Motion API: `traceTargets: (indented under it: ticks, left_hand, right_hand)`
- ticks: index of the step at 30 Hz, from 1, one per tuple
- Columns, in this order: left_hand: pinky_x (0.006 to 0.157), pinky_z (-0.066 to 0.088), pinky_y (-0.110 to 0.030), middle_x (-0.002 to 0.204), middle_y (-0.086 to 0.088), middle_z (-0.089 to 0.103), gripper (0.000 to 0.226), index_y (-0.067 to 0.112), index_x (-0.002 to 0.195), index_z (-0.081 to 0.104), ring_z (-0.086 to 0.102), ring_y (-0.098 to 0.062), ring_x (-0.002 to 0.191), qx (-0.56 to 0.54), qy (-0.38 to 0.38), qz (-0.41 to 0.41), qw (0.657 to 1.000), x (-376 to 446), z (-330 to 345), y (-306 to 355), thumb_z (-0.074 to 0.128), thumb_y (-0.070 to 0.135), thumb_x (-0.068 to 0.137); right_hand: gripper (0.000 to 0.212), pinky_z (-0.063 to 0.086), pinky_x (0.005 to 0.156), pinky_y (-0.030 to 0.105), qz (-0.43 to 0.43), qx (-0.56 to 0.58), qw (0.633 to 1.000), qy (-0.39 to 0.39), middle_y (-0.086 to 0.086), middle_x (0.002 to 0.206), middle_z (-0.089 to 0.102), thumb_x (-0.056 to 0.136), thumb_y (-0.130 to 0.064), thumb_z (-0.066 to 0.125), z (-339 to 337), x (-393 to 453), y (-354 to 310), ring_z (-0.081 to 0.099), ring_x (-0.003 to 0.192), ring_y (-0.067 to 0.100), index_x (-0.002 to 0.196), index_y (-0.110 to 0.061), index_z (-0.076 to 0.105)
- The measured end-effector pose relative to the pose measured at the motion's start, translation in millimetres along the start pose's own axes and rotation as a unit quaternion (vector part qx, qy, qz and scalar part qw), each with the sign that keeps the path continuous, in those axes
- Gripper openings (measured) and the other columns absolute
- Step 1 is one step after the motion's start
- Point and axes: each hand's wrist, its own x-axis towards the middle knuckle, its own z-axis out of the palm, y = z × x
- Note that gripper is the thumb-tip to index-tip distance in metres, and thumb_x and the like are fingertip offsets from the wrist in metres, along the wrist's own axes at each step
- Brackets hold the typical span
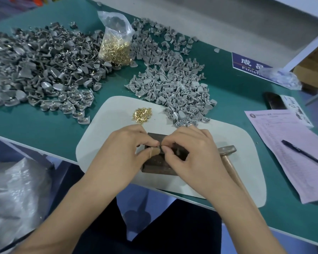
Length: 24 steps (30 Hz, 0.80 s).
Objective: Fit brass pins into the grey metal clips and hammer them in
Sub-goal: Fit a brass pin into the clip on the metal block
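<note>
Both hands are being held together over a dark metal block [162,162]. The left hand [123,149] and the right hand [189,153] are meeting fingertip to fingertip, and something small is being pinched between them; it is too hidden to be told whether that is a clip, a pin, or both. By judgement, a pin is being fitted into a clip.

For a good fit, the pin is best kept in line with the clip's hole and seated fully before the hammer [228,158], lying just right of the block, is taken up.

The pinched part's pointing and long axis cannot be told. A small heap of brass pins [142,115] is lying beyond the hands on the pale mat [103,132], with grey metal clips [174,88] heaped further back on the worktop [44,129].
</note>
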Motion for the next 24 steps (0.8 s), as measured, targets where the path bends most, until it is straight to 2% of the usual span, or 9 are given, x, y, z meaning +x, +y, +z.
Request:
traceTargets:
  ticks: [2, 4, 6, 13, 15, 19, 24]
  left_hand:
    - [0.069, 0.038, -0.011, 0.08, 0.014, 0.063, 0.016, 0.032, 0.091, 0.08, 0.058, -0.007, 0.084, -0.006, 0.003, -0.001, 1.0, -1.0, 0.2, 0.1, 0.082, 0.019, 0.081]
    - [0.068, 0.036, -0.009, 0.081, 0.015, 0.063, 0.014, 0.032, 0.091, 0.081, 0.059, -0.008, 0.084, -0.015, 0.001, -0.006, 1.0, -1.3, 0.0, 0.5, 0.081, 0.022, 0.082]
    - [0.069, 0.036, -0.008, 0.081, 0.015, 0.062, 0.013, 0.032, 0.092, 0.081, 0.059, -0.007, 0.084, -0.016, 0.0, -0.006, 1.0, -1.2, -0.2, 0.7, 0.081, 0.023, 0.082]
    - [0.071, 0.04, -0.012, 0.081, 0.014, 0.063, 0.015, 0.033, 0.093, 0.081, 0.06, -0.007, 0.084, -0.015, -0.001, -0.002, 1.0, -1.9, -0.2, 0.8, 0.08, 0.024, 0.082]
    - [0.072, 0.042, -0.016, 0.082, 0.014, 0.063, 0.015, 0.033, 0.094, 0.081, 0.06, -0.007, 0.082, -0.01, 0.001, -0.002, 1.0, -1.5, -0.2, 0.9, 0.08, 0.023, 0.082]
    - [0.075, 0.046, -0.027, 0.081, 0.013, 0.065, 0.017, 0.032, 0.092, 0.081, 0.061, -0.007, 0.079, 0.005, 0.003, 0.006, 1.0, -0.3, 0.1, 2.5, 0.081, 0.019, 0.081]
    - [0.076, 0.046, -0.028, 0.081, 0.012, 0.064, 0.016, 0.032, 0.091, 0.08, 0.061, -0.008, 0.08, 0.015, -0.006, 0.024, 1.0, 1.2, -2.0, 3.0, 0.081, 0.019, 0.082]
  right_hand:
    - [0.009, 0.042, 0.077, 0.038, 0.017, 0.046, 0.999, 0.01, -0.013, 0.077, 0.06, 0.083, -0.014, 0.073, 5.3, -1.5, 2.5, 0.054, 0.079, 0.012, 0.081, -0.022, 0.072]
    - [0.014, 0.041, 0.071, 0.027, 0.054, 0.147, 0.987, 0.021, -0.009, 0.074, 0.062, 0.083, -0.005, 0.076, 8.8, -3.0, 5.2, 0.055, 0.075, 0.011, 0.08, -0.019, 0.074]
    - [0.016, 0.039, 0.069, 0.021, 0.068, 0.187, 0.98, 0.032, -0.007, 0.074, 0.064, 0.083, -0.003, 0.077, 11.8, -4.7, 5.7, 0.057, 0.076, 0.013, 0.08, -0.019, 0.075]
    - [0.015, 0.046, 0.074, 0.046, 0.066, 0.127, 0.988, 0.059, -0.012, 0.076, 0.065, 0.082, -0.011, 0.078, 15.2, -10.8, 4.1, 0.059, 0.078, 0.011, 0.081, -0.025, 0.074]
    - [0.014, 0.045, 0.075, 0.046, 0.062, 0.084, 0.994, 0.044, -0.013, 0.076, 0.064, 0.081, -0.014, 0.078, 10.7, -8.7, 1.4, 0.057, 0.076, 0.008, 0.08, -0.027, 0.074]
    - [0.007, 0.046, 0.075, 0.043, 0.034, -0.009, 0.999, 0.008, -0.012, 0.076, 0.066, 0.081, -0.021, 0.075, -2.4, -1.2, -5.4, 0.06, 0.078, 0.014, 0.079, -0.028, 0.075]
    - [0.007, 0.048, 0.064, 0.035, 0.045, -0.014, 0.999, -0.021, -0.009, 0.073, 0.065, 0.082, -0.027, 0.071, -8.0, 4.9, -9.1, 0.058, 0.073, 0.016, 0.078, -0.028, 0.076]
